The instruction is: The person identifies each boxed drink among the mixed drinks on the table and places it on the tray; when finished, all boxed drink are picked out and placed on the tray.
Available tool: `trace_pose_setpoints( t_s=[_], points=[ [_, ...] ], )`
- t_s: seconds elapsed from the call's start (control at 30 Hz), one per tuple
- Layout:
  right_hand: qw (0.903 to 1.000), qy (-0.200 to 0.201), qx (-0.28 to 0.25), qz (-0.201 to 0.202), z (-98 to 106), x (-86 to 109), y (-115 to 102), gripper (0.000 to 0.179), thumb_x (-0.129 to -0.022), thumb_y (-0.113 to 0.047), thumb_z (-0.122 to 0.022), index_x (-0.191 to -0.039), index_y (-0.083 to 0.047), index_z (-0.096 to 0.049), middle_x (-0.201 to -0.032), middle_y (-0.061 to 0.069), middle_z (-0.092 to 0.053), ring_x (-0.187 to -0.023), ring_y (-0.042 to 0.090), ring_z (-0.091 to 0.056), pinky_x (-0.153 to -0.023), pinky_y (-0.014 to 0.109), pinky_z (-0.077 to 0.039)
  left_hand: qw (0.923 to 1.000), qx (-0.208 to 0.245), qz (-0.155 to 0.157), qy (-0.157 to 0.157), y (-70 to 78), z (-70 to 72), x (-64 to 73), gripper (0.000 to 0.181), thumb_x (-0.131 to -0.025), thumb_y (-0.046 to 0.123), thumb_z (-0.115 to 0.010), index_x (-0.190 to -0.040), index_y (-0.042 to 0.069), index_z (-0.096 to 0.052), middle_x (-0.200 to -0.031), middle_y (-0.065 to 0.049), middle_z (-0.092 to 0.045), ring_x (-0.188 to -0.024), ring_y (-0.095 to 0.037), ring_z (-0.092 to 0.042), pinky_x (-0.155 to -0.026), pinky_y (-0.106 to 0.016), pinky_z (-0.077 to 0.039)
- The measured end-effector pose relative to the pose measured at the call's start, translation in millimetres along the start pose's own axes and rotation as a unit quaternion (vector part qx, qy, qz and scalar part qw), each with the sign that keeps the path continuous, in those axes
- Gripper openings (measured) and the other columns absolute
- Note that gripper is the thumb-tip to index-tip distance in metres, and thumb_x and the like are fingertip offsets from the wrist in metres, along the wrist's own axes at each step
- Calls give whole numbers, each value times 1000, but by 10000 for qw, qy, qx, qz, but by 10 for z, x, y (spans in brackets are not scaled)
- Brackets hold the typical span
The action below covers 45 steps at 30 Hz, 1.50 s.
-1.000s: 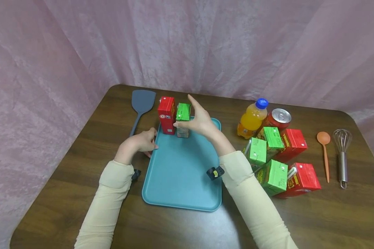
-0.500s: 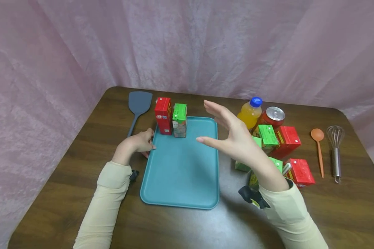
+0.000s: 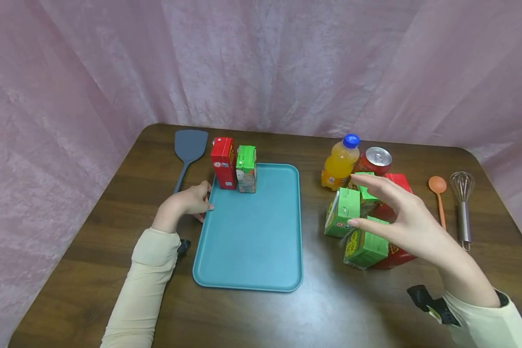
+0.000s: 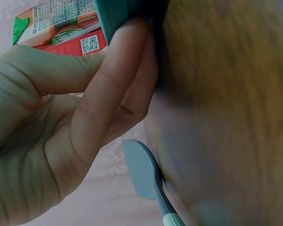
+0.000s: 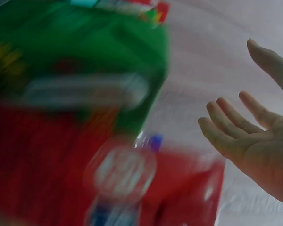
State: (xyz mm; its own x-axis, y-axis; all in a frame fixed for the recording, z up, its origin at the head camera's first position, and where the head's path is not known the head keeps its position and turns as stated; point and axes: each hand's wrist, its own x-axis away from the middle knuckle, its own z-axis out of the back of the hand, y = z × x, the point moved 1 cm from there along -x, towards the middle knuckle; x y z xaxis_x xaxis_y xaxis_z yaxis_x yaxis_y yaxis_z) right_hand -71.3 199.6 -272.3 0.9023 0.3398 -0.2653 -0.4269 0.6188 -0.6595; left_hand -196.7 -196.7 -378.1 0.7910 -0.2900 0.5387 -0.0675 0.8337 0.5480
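My left hand pinches the left rim of a blue tray; in the left wrist view its thumb and fingers meet at the tray's edge. At the tray's far left corner a red drink carton and a green drink carton stand upright side by side. Over a cluster of cartons to the right hovers my right hand, thumb and fingers spread, nothing held. Nearest its fingertips are a green carton and another green carton. Red cartons behind are partly hidden by the hand.
An orange drink bottle with a blue cap and a red can stand behind the cartons. Farther right lie an orange spoon and a whisk. A grey turner lies left of the tray. A pink curtain hangs behind.
My right hand has left the green carton on the tray and moved right, over the carton cluster. The left hand stays at the tray's rim. The view has shifted slightly.
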Motion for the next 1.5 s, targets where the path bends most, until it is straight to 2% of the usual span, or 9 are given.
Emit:
trace_pose_setpoints(
  t_s=[0.07, 0.13, 0.23, 0.37, 0.47, 0.67, 0.9, 1.37, 1.5],
  points=[
    [9999, 83, 90, -112, 54, 102, 102, 76, -68, -8, -82, -135, -20, -49, -131, -11, -50, -110, -7, -50, -87, 5, -38, 10000, 37, -24, 5, -1, -3, 4, 49, -92, 7, -56, -129, -4, -27, -82, -15, -48, -60, -18, -64, -63, -29, -53],
    [9997, 122, 115, -175, 99, 203, 199, 76, -66, -5, -83, -134, -17, -50, -130, -12, -51, -101, -4, -55, -82, 6, -40, 10000, 71, -3, 26, -3, -10, 6, 48, -91, 7, -57, -128, -3, -29, -81, -14, -48, -60, -19, -64, -63, -29, -54],
    [9997, 103, 124, -172, 154, 349, 340, 77, -63, -1, -83, -132, -14, -51, -126, -14, -53, -97, -3, -56, -83, 6, -38, 10000, 55, -23, 31, -11, -22, 14, 47, -91, 6, -58, -127, -4, -29, -79, -14, -48, -60, -19, -64, -63, -29, -54],
    [9992, 115, 377, 54, 206, 506, 515, 81, -55, 2, -86, -128, -13, -54, -126, -14, -54, -112, -6, -47, -88, 4, -32, 10000, 50, -12, 54, -32, -38, 25, 47, -91, 7, -57, -127, -4, -30, -82, -15, -49, -61, -19, -64, -65, -30, -53],
    [9979, 128, 600, 222, 229, 577, 623, 84, -50, 1, -88, -126, -13, -56, -125, -14, -54, -116, -7, -44, -88, 3, -31, 9999, 88, 1, 47, -50, -53, 38, 47, -91, 7, -57, -128, -4, -29, -84, -16, -48, -61, -19, -64, -65, -30, -53],
    [9980, -461, 222, -367, 232, 676, 797, 77, -56, -9, -88, -126, -11, -54, -111, -17, -57, -85, -1, -57, -67, 12, -45, 9999, 135, -36, 50, -68, -99, 51, 47, -91, 6, -56, -128, -4, -29, -83, -16, -48, -59, -19, -63, -62, -30, -54],
    [9947, -615, 327, -762, 206, 717, 851, 72, -57, -18, -89, -121, -19, -57, -101, -15, -61, -77, 3, -59, -61, 20, -48, 10000, 65, -24, 23, -70, -102, 83, 50, -91, 6, -57, -130, -5, -27, -81, -15, -48, -59, -19, -64, -64, -30, -54],
    [9981, -214, 159, -555, 188, 786, 853, 73, -55, -7, -89, -121, -12, -58, -105, -17, -58, -79, 0, -58, -63, 14, -46, 9999, -15, -120, 21, -8, -35, 96, 50, -91, 5, -57, -129, -4, -27, -84, -16, -49, -60, -19, -64, -64, -31, -54],
    [9979, -99, 133, -627, 159, 831, 882, 77, -56, -5, -88, -125, -12, -54, -107, -19, -56, -81, 0, -56, -63, 14, -45, 9999, -82, -130, 19, 24, -36, 91, 48, -92, 7, -55, -129, -4, -28, -83, -15, -49, -60, -18, -64, -63, -29, -53]
  ],
)
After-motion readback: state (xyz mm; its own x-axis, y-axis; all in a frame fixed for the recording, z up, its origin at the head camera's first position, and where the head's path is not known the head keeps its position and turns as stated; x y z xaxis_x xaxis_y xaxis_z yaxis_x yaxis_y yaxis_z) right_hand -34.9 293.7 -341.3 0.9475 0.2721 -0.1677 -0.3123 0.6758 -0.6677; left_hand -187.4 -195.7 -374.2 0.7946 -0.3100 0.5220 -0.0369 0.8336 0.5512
